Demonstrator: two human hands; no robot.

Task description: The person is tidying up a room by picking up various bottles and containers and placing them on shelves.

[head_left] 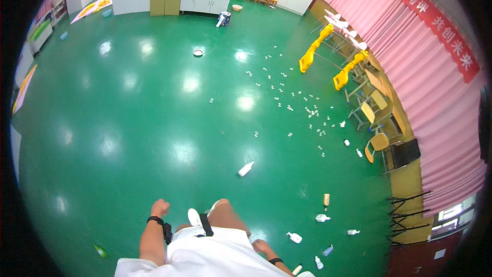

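My left hand (161, 207) hangs in front of my body above the green floor, its fingers curled closed with nothing visible in them. My right hand (261, 246) is low beside my brown shorts, and its fingers are partly hidden. Neither hand touches an object. Ahead of me a white pump bottle (246, 169) lies on its side on the floor. More bottles lie to my right: an amber bottle (326, 201), a clear-white bottle (322, 218), a white bottle (294, 237) and a blue-and-white one (328, 250).
Small white S-shaped pieces (310, 112) are scattered ahead on the right. Yellow-draped frames (313, 51), chairs (378, 144) and desks line the pink-curtained side. A round metal basin (198, 53) and a blue-white container (224, 19) stand farther off. A green packet (100, 250) lies on the left.
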